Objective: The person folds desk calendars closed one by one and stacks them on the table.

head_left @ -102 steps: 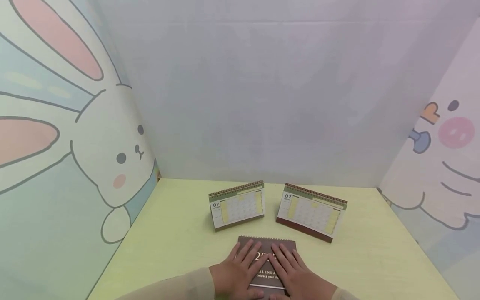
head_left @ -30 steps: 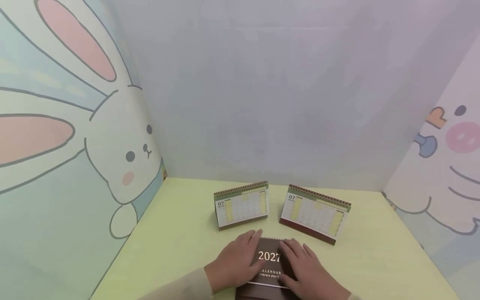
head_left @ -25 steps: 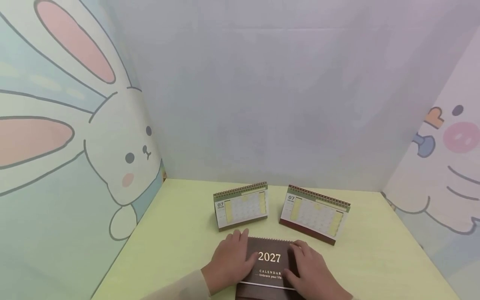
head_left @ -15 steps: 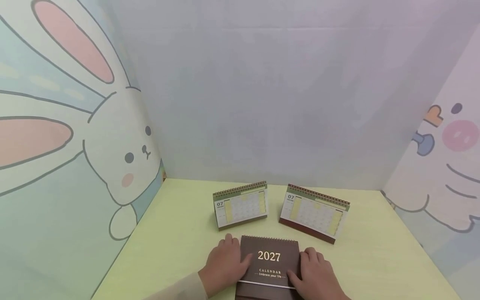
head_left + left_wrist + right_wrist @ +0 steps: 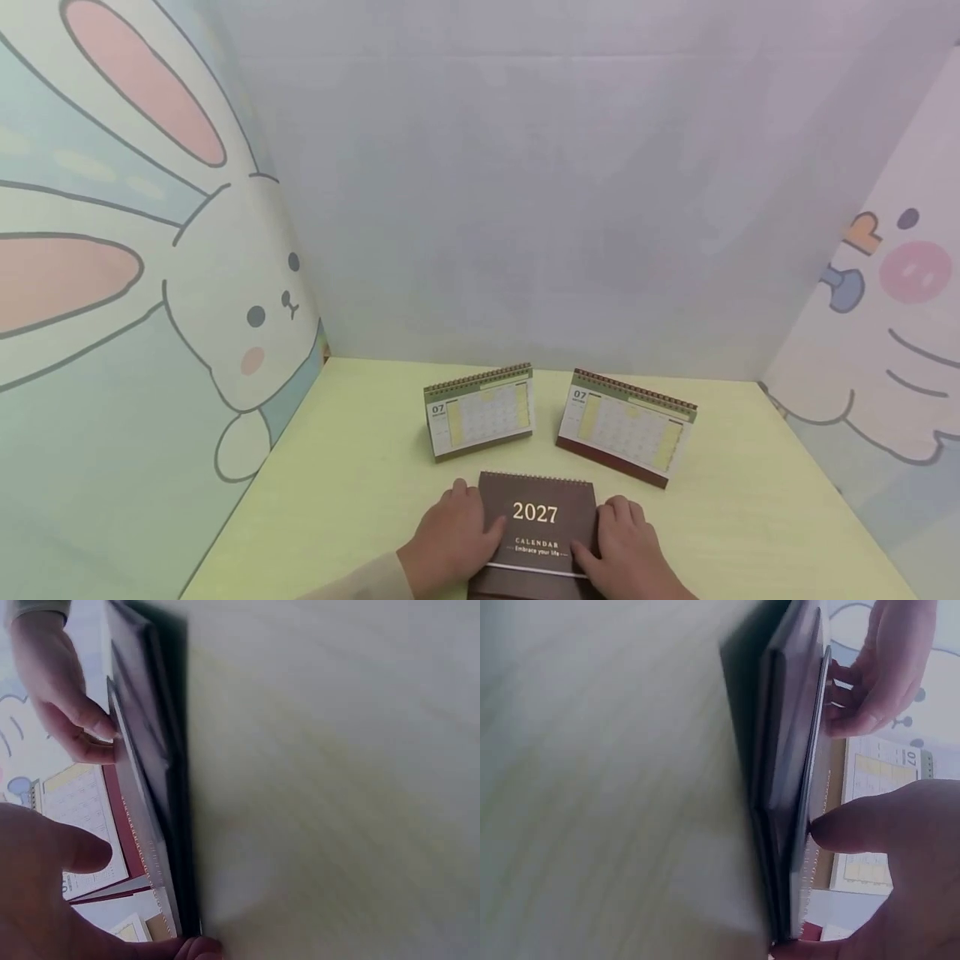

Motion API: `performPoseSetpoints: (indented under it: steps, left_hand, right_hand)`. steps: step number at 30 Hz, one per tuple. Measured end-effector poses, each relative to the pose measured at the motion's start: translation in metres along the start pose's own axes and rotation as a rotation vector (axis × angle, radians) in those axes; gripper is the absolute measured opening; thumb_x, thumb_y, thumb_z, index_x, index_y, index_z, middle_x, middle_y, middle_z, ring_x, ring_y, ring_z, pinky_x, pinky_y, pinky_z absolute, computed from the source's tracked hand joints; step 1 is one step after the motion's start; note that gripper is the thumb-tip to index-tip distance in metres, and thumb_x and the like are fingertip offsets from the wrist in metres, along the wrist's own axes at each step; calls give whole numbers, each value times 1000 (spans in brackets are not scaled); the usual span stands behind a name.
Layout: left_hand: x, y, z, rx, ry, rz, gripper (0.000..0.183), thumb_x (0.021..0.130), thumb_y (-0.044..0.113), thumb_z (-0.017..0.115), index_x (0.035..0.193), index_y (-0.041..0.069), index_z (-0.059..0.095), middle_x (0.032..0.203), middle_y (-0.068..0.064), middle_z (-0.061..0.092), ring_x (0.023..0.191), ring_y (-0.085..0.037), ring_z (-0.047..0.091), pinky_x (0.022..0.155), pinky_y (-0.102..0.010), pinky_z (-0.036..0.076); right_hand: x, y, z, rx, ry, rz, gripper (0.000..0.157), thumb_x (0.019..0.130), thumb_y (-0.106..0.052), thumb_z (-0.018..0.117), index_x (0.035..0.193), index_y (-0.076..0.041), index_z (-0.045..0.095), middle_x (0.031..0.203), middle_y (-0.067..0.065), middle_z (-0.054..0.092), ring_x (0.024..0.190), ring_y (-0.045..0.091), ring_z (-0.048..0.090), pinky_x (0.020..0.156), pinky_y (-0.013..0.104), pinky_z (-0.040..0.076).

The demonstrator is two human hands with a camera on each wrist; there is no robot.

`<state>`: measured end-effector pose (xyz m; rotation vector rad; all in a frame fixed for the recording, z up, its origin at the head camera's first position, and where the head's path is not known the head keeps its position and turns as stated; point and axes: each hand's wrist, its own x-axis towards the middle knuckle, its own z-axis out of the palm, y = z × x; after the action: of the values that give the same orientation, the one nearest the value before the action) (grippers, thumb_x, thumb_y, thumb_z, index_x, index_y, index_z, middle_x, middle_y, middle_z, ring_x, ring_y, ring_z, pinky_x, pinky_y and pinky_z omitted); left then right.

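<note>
A dark brown desk calendar (image 5: 536, 529) marked 2027 lies flat on the table at the front, coil edge away from me. My left hand (image 5: 450, 533) is at its left side, thumb over the cover and fingers curled down at the edge. My right hand (image 5: 633, 546) holds the right side in the same way, its thumb on the cover. Seen edge-on in the left wrist view, the brown calendar (image 5: 154, 750) has a folded base under the cover. In the right wrist view the fingertips reach the far corner of the calendar (image 5: 780, 772) near the table.
Behind stand two desk calendars opened to month 07: the left calendar (image 5: 480, 412) with a brown base and the right calendar (image 5: 626, 427) with a dark red one. The pale yellow table (image 5: 337, 483) meets a grey back wall (image 5: 517, 208) and printed side walls.
My hands, flat on the cover earlier, have slid outward to the calendar's left and right sides, uncovering the 2027 print. The two standing calendars have stayed in place.
</note>
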<state>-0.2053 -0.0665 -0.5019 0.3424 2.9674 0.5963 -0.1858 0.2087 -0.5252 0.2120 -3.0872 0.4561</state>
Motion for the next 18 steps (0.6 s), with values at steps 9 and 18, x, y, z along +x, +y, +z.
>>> performPoseSetpoints:
  steps: [9,18]
  left_hand:
    - [2,-4,-2,-194,-46,-7,59,100,43,64,119,-13,63,95,-9,54,77,-19,50,66,-38,48]
    - [1,-1,-4,-320,-96,-47,70,98,34,63,144,-16,46,117,-18,62,99,-26,62,88,-52,59]
  right_hand:
    - [7,-3,-2,135,-29,86,57,89,-42,85,119,1,61,115,10,59,109,27,52,89,51,49]
    - [11,-5,-4,231,-40,130,61,88,-39,84,123,4,60,94,4,64,89,18,59,73,42,49]
